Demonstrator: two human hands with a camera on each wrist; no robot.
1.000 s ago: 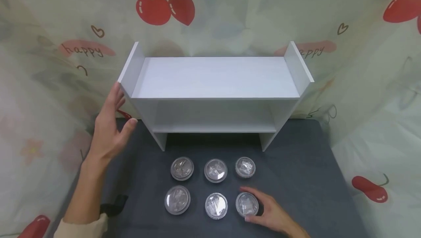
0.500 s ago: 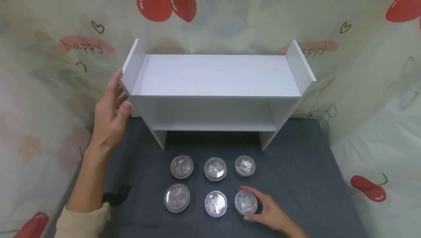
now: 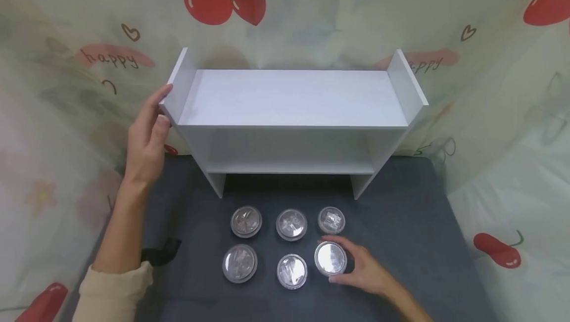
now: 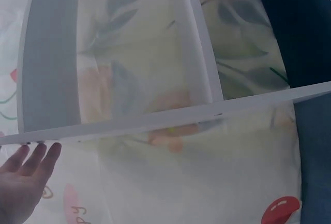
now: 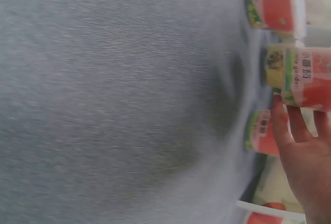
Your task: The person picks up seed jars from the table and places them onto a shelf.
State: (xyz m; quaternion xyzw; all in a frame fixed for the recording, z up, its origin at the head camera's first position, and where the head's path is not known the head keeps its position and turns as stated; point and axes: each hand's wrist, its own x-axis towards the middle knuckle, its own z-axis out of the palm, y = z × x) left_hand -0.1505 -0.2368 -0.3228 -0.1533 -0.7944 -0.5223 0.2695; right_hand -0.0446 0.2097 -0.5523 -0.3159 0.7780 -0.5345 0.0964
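My right hand point(image 3: 362, 272) grips a small round tub point(image 3: 330, 258) with a clear lid, at the right of the front row. In the right wrist view this tub point(image 5: 307, 79) shows a red, green and yellow printed label, and its base sits farther off the cloth than those of its neighbours. My left hand point(image 3: 147, 149) touches the left side panel of a white two-tier shelf point(image 3: 291, 97), near its upper front corner. Seen from the left wrist, its straight fingers point(image 4: 50, 162) meet the panel's outer side.
Several similar lidded tubs point(image 3: 291, 224) stand in two rows on the dark grey cloth point(image 3: 401, 243) before the shelf. A patterned curtain point(image 3: 311, 20) with cherries hangs behind and at both sides. A black strap-like piece point(image 3: 161, 252) lies by my left forearm.
My left hand has slid up along the shelf's side panel, its index finger now at the front edge. The gripped tub has shifted slightly toward the shelf and rises off the cloth.
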